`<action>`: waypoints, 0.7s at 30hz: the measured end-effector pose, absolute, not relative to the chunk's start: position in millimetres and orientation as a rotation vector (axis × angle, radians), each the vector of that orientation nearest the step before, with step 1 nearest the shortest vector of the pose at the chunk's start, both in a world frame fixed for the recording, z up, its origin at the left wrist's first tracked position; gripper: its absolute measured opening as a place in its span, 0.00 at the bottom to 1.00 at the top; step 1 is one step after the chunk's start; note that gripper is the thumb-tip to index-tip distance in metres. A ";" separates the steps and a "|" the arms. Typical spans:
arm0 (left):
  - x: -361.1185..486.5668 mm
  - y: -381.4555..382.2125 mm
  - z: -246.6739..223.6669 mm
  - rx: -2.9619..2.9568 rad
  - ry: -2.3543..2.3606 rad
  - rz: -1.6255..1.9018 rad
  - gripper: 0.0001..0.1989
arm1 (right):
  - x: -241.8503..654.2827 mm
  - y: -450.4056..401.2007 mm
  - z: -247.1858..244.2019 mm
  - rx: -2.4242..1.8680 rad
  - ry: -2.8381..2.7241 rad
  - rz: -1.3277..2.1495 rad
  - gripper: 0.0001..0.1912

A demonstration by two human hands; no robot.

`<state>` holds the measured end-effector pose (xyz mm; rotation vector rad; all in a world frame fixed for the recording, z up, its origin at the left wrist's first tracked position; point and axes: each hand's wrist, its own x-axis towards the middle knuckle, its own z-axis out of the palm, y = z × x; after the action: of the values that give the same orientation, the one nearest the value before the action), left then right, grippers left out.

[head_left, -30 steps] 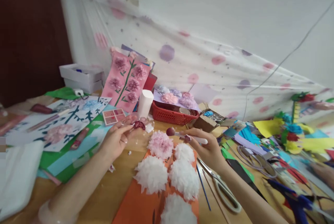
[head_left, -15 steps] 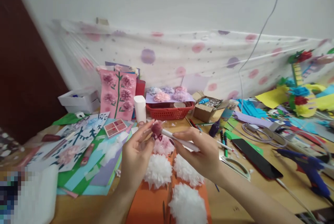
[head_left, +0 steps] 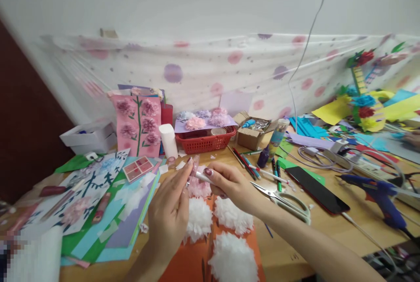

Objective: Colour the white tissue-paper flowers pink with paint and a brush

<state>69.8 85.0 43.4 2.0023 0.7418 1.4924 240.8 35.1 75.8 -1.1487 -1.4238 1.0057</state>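
My right hand (head_left: 231,185) is closed around a slim white stick (head_left: 200,177), its thumb lying along the top. At the stick's far end, a translucent mauve piece (head_left: 195,162) shows between the fingertips; its kind is unclear. My left hand (head_left: 169,201) is pinched round that mauve end, fingers together, hiding part of it. Beneath both hands lies an orange sheet (head_left: 183,262) bearing fluffy white paper flowers (head_left: 233,258). A pink paper flower (head_left: 199,187) shows just under the fingertips, partly covered.
Scissors (head_left: 288,203), a phone (head_left: 316,190) and a blue glue gun (head_left: 374,194) lie at right. A red basket (head_left: 205,143) and white bottle (head_left: 168,142) stand behind. Coloured papers (head_left: 123,234) and a pink palette (head_left: 138,168) are at left.
My hands have drawn closer together, and the left fingers have closed over the mauve end, which was more exposed before. The whole view has shifted slightly.
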 end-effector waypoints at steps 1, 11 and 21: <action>68.5 88.4 42.9 2.033 0.725 1.493 0.27 | 243.2 38.1 75.8 -1.056 -1.343 1.204 0.21; 41.2 162.3 34.5 1.500 0.969 1.550 0.25 | 276.9 46.2 68.0 -1.298 -1.230 0.672 0.19; 43.9 199.8 3.7 0.773 0.887 1.220 0.15 | 290.3 61.8 10.2 -1.735 -1.741 0.286 0.11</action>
<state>43.9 199.8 3.7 0.7729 0.8875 1.2203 290.3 61.8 10.2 -1.7353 -1.7408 0.2861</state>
